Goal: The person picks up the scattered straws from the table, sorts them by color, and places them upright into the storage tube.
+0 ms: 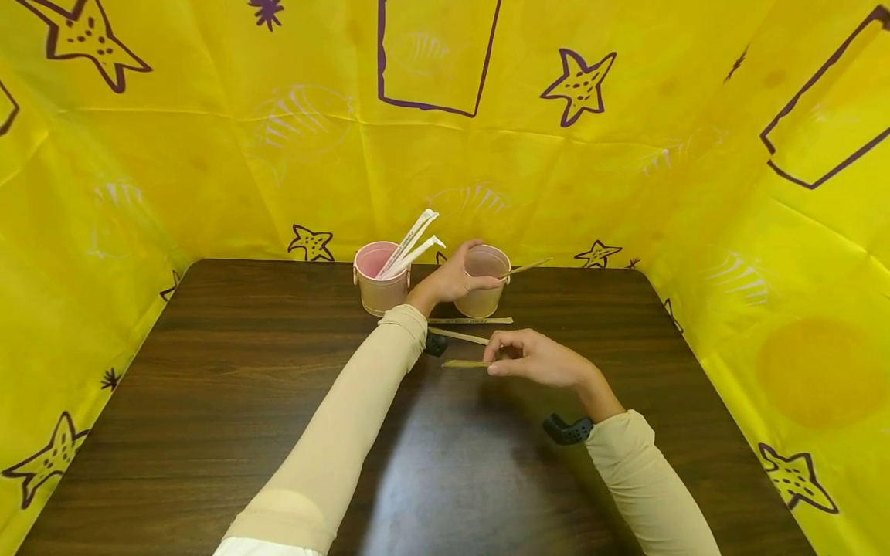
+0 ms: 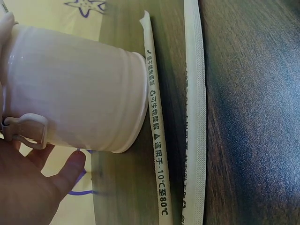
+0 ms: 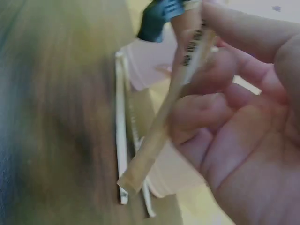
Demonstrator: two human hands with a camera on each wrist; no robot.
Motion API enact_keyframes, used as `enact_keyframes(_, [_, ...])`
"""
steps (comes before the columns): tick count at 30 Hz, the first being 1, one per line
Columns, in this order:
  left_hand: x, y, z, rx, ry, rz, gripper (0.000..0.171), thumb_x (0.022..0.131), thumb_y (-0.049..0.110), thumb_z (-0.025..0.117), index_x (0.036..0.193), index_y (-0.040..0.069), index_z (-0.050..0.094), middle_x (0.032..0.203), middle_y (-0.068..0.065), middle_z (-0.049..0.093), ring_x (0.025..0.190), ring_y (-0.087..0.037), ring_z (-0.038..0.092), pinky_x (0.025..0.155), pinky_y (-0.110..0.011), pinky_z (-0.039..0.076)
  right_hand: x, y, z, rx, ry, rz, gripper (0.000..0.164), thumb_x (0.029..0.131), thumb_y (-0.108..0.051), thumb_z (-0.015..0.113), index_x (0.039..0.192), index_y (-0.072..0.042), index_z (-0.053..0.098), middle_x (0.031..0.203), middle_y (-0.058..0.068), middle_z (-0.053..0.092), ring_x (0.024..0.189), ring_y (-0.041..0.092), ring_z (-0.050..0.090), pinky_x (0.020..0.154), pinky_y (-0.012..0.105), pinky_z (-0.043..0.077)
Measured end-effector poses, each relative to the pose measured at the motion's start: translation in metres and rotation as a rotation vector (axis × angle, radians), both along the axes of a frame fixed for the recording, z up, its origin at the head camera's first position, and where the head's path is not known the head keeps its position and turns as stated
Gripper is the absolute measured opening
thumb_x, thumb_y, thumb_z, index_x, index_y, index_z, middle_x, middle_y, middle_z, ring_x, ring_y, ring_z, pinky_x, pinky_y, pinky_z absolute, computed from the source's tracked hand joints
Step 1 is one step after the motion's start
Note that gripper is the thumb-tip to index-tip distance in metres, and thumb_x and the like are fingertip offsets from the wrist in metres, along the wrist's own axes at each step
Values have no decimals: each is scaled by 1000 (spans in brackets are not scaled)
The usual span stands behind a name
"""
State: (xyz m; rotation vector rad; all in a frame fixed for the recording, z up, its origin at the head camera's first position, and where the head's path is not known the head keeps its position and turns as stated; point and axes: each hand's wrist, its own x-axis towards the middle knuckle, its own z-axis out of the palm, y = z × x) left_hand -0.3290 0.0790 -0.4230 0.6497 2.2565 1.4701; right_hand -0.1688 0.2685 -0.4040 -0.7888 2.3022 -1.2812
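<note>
My left hand (image 1: pixel 455 274) holds the right-hand pink bucket (image 1: pixel 481 303) by its side, with the thumb across the front near the rim. In the left wrist view that bucket (image 2: pixel 79 89) shows its handle lug beside the hand (image 2: pixel 33 183). A thin brownish stick (image 1: pixel 531 266) leans out over its right rim. My right hand (image 1: pixel 545 359) pinches a brownish paper-wrapped straw (image 1: pixel 462 364) between thumb and fingers, above the table; printed letters show on the straw (image 3: pixel 154 136) in the right wrist view. Two more wrapped straws (image 2: pixel 157 126) (image 2: pixel 194 117) lie on the table before the bucket.
Left of the held bucket stands another pink bucket (image 1: pixel 378 297) with white wrapped straws (image 1: pixel 413 247) leaning in it. The dark wooden table (image 1: pixel 208 401) ends at a yellow patterned cloth (image 1: pixel 208 170) at the back and sides.
</note>
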Motion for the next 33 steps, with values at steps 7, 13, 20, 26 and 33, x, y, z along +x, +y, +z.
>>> enact_keyframes(7, [1,1,1,5,4,-3,102,87,43,80,163,22,14,164,-20,27,152,-36,31,124,-54,29,0,5,16,-280,2,-177,14,104,-10,58,114,-10,67,83,7,60,59,21,47,54,29,43])
enact_keyframes(13, [1,0,2,-5,0,4,104,86,47,80,163,23,14,164,-19,27,150,-35,34,122,-53,32,-3,3,27,-545,97,-415,18,100,-4,62,107,-19,69,79,-6,61,56,10,46,51,26,39])
enact_keyframes(20, [2,1,2,0,9,2,103,87,45,80,162,21,16,164,-18,27,149,-34,35,122,-53,32,-13,-4,35,-980,192,-581,17,99,3,60,102,-13,66,88,-3,66,50,11,38,46,26,29])
enact_keyframes(26, [1,1,2,-9,20,-3,101,88,44,79,163,22,15,166,-18,25,152,-33,32,123,-52,30,-25,-11,34,-1128,234,-780,11,97,-3,66,101,-13,64,84,-2,63,47,8,39,42,20,32])
enact_keyframes(33, [1,2,1,-1,37,6,102,86,42,82,162,18,17,166,-17,25,153,-34,29,124,-52,28,-46,-21,16,-1084,244,-965,12,95,-6,70,104,-13,65,84,0,69,42,5,39,39,18,34])
